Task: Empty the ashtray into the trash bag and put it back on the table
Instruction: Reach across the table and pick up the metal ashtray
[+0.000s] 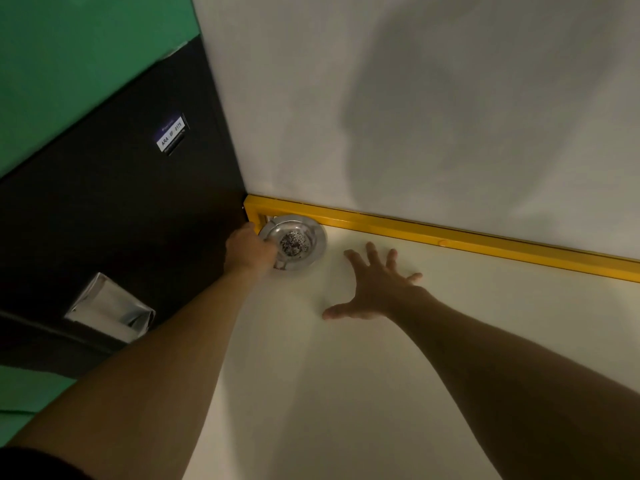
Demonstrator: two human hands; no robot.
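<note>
**Q:** Where did the task stand when you logged it?

**A:** Barely begun, by my read. The ashtray [294, 242] sat at the far left corner of the desk [346, 358], tight against the yellow rail [450, 233] under the white wall [381, 98]. A dark speckled heap of ash lay in its bowl, so nothing had been emptied.

**Q:** And your hands?

**A:** My left hand [250, 249] was at the ashtray's near left rim, fingers curled over the edge. Grip looked closed on the rim, though the fingertips were hidden behind the hand, so I noted that as a judgement. The dish appeared to rest on the desk, not lifted. My right hand [375, 289] was spread flat and released, just right of the ashtray and apart from it, holding nothing.

**Q:** What was left?

**A:** Everything: lift, carry to the trash bag, tip, return. I saw no trash bag I could name. A crumpled silvery packet [110, 308] lay down left beside the black cabinet [121, 202]; could not tell what it was.

**Q:** Any writing?

**A:** One small label [170, 134] on the cabinet. I read roughly "ARA EF 0175"; the digits were uncertain. No brand on the ashtray.
</note>
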